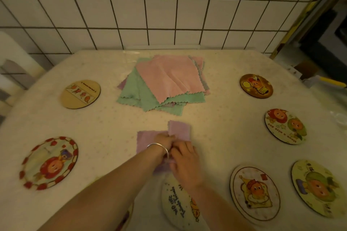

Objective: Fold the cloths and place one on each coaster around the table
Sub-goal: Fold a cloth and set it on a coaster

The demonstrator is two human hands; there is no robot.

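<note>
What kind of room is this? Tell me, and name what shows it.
Probably a home kitchen or dining corner: a white tiled wall behind a table under a plastic-covered cloth, with cartoon coasters laid round it like place settings.

Lilac cloth [145, 141] at centre. Stack [165, 82] above it: pink on top, mint green under, lilac peeking at the left edge. Worktop [225, 110] cream with faint pink speckles. Coasters: tan [81, 93] upper left, red-checker rim [49, 162] lower left, dark brown [256, 86] upper right. Wall [169, 11] white tile, dark grout.
</note>
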